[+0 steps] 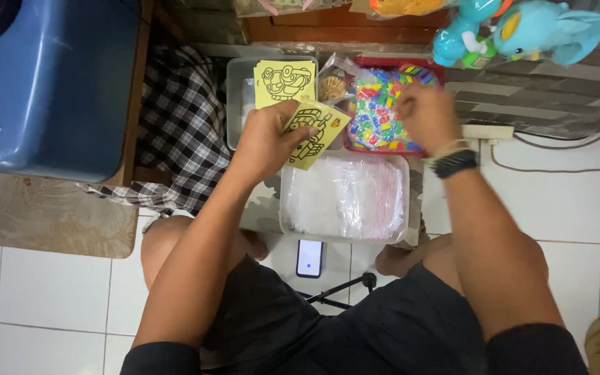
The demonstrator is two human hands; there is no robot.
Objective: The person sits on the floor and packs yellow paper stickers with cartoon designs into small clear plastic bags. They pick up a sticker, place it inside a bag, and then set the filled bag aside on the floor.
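Big stuff first: a blue plastic tub (50,83) sat on a worn wooden stool (43,215) at upper left, with a checkered cloth (178,132) draped beside it, all over a white tiled floor (577,201).

In front of me, a clear tray of zip bags (345,198) lay nearest my knees. Behind it sat a red tray of small coloured pieces (376,111), and to its left a grey bin (239,97) with another yellow card (284,80) propped in it. Blue toy elephants (522,31) hung at top right. A phone (309,258) lay on the floor between my legs.

My left hand (265,139) had its grip closed on a yellow printed card (312,133), thumb over the face, and the card was held tilted above the gap between the grey bin and the bag tray. The card was thin, flat and bright yellow with black line art, and looked like stiff paper.

My right hand (425,114) was over the red tray, motion-blurred. I couldn't tell whether its grip was closed on anything.

Risks, as I judged them: the thumb pinch looked shallow, so the card could slip or crease. The fast right hand could scatter the small pieces out of the red tray. The phone underneath could catch anything that dropped.
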